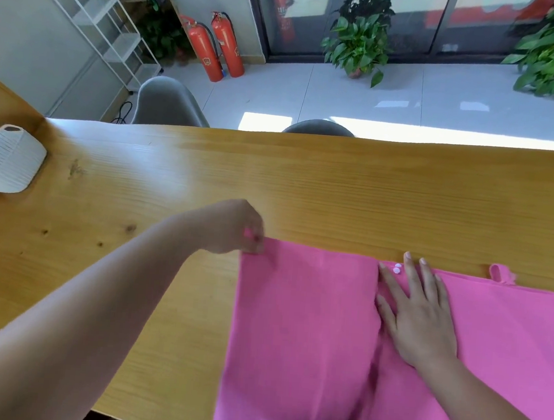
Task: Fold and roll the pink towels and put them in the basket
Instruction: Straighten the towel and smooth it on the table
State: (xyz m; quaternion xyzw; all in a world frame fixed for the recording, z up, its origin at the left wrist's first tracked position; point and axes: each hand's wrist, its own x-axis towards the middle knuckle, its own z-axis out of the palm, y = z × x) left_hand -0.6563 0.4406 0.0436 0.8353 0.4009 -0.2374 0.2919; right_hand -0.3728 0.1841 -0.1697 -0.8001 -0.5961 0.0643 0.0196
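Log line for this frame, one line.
phase: fold | left hand pinches pink towel corner | right hand flat on towel | basket far left

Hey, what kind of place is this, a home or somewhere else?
Likely an office or shop lobby, not a home: two red fire extinguishers stand by glass doors, potted plants sit on the tiled floor, and the pink towel lies on a long wooden table.
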